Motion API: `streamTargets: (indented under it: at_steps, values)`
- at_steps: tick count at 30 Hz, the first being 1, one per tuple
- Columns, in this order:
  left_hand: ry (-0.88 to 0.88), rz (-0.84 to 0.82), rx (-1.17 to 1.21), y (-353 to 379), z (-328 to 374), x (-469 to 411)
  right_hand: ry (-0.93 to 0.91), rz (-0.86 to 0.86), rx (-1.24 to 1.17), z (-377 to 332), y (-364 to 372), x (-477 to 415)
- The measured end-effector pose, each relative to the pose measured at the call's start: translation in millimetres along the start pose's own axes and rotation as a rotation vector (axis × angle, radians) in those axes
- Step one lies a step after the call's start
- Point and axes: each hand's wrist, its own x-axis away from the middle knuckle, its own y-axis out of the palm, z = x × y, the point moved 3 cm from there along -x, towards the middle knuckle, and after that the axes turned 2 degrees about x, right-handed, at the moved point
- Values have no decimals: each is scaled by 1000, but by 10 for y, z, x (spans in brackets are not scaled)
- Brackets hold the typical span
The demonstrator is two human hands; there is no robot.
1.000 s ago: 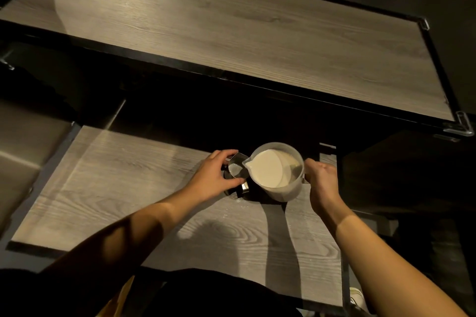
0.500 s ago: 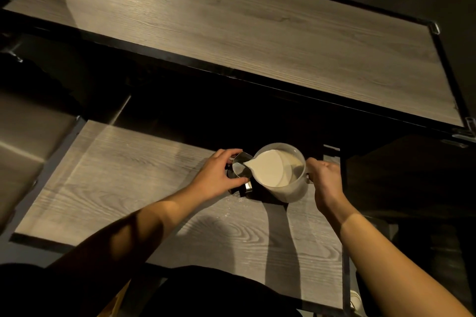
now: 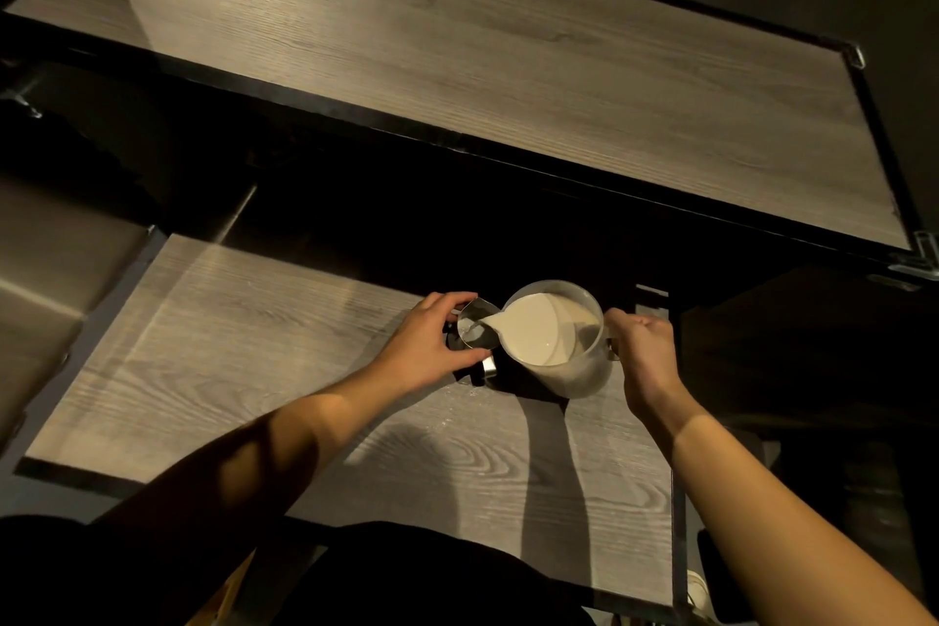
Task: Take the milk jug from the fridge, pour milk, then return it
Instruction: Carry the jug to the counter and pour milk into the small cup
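A translucent milk jug [image 3: 574, 361], partly full of milk, is tilted to the left with its spout over a small steel pitcher [image 3: 476, 325]. Milk runs from the spout into the pitcher. My right hand [image 3: 643, 351] grips the jug's handle on its right side. My left hand [image 3: 427, 346] wraps around the left side of the steel pitcher, which stands on a dark base on the lower wooden counter [image 3: 254, 371]. The pitcher's lower part is hidden by my fingers and the jug.
A higher wood-topped counter [image 3: 457, 41] with a black frame runs across the back, with a dark gap below it. A steel surface [image 3: 45, 269] lies at the left. The floor at the right is dark.
The jug has tipped further left, and milk now flows from its spout into the steel pitcher. Both hands keep their holds.
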Motion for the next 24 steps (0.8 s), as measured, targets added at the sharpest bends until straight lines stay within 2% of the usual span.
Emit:
streamTargets:
  at_steps: [24]
  values:
    - [13,-8,-17,-8,22,3,-11,-28,12,-9,-78,-8]
